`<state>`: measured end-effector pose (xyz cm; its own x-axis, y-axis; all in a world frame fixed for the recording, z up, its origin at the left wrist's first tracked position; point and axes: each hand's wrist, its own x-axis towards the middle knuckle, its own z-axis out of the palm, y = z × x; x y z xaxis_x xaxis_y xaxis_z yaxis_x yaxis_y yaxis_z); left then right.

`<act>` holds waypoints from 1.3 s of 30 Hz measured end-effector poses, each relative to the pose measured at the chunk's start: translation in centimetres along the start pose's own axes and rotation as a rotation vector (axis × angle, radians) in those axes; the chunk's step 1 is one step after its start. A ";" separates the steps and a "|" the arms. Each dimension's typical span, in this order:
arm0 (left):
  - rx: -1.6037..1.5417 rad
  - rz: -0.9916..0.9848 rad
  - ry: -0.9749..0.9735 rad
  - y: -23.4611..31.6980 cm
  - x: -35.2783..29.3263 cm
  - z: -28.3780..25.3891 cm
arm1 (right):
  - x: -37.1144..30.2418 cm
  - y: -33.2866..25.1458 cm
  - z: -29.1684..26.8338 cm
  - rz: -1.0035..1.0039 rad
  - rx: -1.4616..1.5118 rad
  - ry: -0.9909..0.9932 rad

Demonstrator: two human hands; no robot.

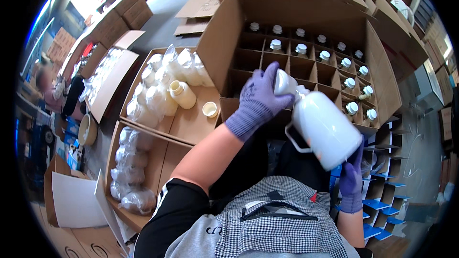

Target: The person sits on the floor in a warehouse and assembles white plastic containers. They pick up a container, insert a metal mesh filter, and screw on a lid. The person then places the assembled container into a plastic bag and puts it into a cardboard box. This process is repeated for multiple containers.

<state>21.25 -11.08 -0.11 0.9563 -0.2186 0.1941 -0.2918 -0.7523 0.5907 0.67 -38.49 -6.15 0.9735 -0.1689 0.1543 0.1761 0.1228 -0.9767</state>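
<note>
A glossy white vacuum jug [327,129] with a side handle lies tilted across my lap, its neck toward the upper left. My right hand [353,177], in a purple knit glove, grips the jug's base from below. In my left hand [262,91], gloved alike, is a white cup-shaped lid [285,82], its fingers wrapped round it just beside the jug's neck. Something clear, like crumpled plastic, shows at the neck. Just beyond stands a divided cardboard carton [296,12], several compartments filled with white-capped items [324,55].
Left of me, a shallow carton [178,128] holds bagged cream pieces, a cream container [182,94] and a loose cream cup [210,110]. Below it, another carton [165,174] has wrapped clear pieces. Blue-edged cardboard dividers [377,204] stand at right. A person [53,91] sits far left.
</note>
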 end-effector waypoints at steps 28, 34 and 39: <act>-0.231 0.573 0.093 7.2 -2.8 5.4 | 6.6 2.0 -7.3 -0.033 -0.144 0.083; -0.107 0.439 -0.077 8.5 -5.8 9.4 | 5.4 5.7 -6.1 0.156 0.471 -0.084; -0.152 0.711 -0.292 10.5 -14.3 4.8 | 3.7 3.1 -5.4 0.172 0.663 -0.545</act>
<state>4.64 -18.80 -0.41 0.4986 -0.7866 0.3642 -0.8148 -0.2820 0.5065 4.06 -44.02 -9.43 0.8987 0.3745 0.2283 -0.0957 0.6753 -0.7313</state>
